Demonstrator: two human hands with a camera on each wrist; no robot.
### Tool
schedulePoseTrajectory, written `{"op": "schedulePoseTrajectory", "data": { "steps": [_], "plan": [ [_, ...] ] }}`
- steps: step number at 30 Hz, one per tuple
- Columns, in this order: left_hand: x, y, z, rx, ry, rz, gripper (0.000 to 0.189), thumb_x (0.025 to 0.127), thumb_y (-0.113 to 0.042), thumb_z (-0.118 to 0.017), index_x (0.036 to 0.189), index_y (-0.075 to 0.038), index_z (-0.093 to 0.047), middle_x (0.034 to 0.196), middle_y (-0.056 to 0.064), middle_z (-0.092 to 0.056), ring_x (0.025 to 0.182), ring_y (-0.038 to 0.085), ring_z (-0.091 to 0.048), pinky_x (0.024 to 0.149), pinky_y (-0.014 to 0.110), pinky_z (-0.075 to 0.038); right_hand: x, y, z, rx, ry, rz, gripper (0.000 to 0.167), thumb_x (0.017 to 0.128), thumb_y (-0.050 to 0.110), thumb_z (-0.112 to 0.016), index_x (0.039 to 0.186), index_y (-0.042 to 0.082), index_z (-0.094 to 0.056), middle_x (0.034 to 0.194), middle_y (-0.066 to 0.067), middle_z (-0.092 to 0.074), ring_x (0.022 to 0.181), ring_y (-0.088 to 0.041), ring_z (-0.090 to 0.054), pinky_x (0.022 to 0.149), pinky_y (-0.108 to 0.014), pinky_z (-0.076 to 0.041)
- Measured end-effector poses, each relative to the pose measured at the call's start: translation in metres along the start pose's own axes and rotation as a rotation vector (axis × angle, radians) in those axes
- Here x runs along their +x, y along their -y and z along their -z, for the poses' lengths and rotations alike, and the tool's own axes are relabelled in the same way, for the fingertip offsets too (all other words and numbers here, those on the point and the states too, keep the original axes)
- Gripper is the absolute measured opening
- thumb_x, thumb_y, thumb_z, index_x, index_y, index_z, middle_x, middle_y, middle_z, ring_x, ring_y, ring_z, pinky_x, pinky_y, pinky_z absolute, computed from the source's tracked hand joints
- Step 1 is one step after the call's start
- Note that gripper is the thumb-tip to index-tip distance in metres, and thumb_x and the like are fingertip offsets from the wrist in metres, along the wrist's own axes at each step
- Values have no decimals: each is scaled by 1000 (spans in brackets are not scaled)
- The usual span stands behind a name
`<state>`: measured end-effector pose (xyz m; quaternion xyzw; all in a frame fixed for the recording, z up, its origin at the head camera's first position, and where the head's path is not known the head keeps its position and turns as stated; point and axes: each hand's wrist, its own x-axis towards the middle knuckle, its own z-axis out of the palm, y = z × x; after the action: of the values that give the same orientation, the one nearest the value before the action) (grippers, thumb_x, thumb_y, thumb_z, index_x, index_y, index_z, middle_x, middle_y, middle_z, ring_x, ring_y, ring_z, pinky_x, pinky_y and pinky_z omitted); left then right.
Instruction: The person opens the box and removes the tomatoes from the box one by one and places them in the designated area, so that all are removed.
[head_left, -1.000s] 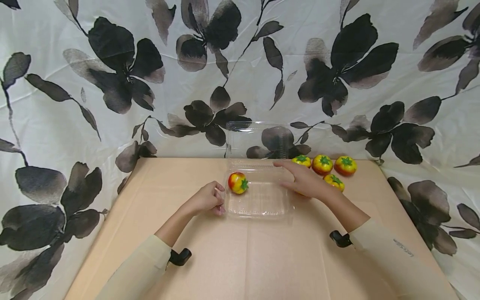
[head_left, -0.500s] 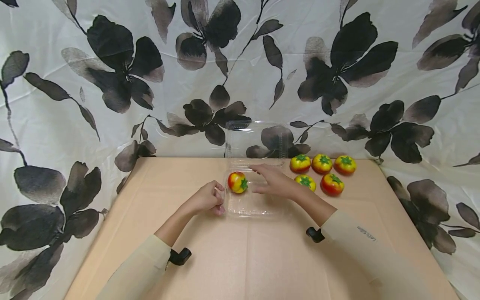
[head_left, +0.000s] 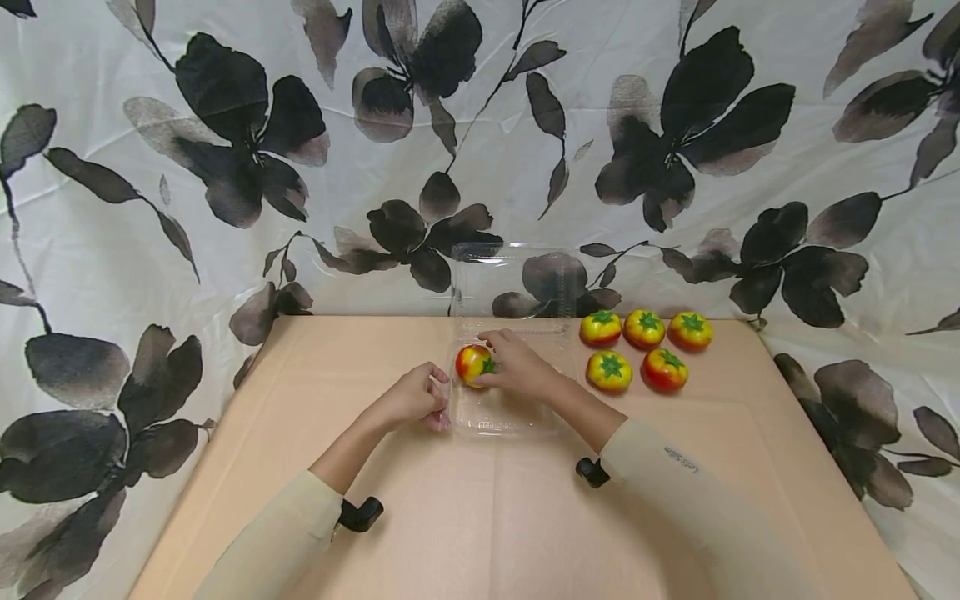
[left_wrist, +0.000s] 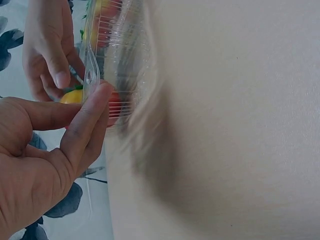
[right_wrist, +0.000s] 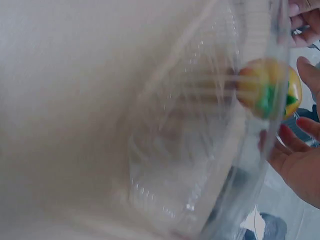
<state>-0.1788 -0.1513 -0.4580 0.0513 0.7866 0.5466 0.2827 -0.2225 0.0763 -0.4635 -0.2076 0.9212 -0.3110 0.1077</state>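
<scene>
A clear plastic clamshell container [head_left: 480, 422] lies with its lid [head_left: 510, 279] raised at the back. In its left part sits a red-and-yellow toy tomato [head_left: 471, 365] with a green star-shaped top. My left hand [head_left: 411, 396] pinches the container's left rim between thumb and fingers, plain in the left wrist view. Reaching over the container, my right hand [head_left: 521, 367] is beside the tomato. In the right wrist view its thumb and fingers [right_wrist: 300, 165] are spread about the tomato [right_wrist: 265, 90]; a gap shows between them.
Right of the container, several more toy tomatoes stand in two rows, among them a red one [head_left: 664, 371] and a yellower one [head_left: 609, 371]. The light brown tabletop [head_left: 450, 517] ends at a floral cloth [head_left: 525, 150] behind.
My right hand has moved left, from the container's right edge to beside the tomato inside, uncovering the tomatoes on the right. The left hand and container have stayed put.
</scene>
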Motion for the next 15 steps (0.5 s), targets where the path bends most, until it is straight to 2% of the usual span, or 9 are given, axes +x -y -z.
{"op": "schedulePoseTrajectory", "data": {
  "steps": [9, 15],
  "plan": [
    [0, 0, 0, -8, -4, -1, 37, 94, 12, -56, 128, 11, -41, 82, 20, -64, 62, 24, -71, 61, 37, -65, 3, 6, -20, 56, -70, -27, 74, 85, 33, -86, 144, 6, -50, 133, -14, -48, 114, -28, -60, 109, -41, -53],
    [0, 0, 1, -1, 0, -6, 38, 94, 11, -56, 129, 11, -41, 81, 20, -64, 61, 23, -71, 61, 38, -66, 5, 4, -29, 105, -107, -13, 68, 84, 23, -88, 138, 8, -51, 131, -14, -46, 114, -30, -59, 108, -42, -54]
  ]
}}
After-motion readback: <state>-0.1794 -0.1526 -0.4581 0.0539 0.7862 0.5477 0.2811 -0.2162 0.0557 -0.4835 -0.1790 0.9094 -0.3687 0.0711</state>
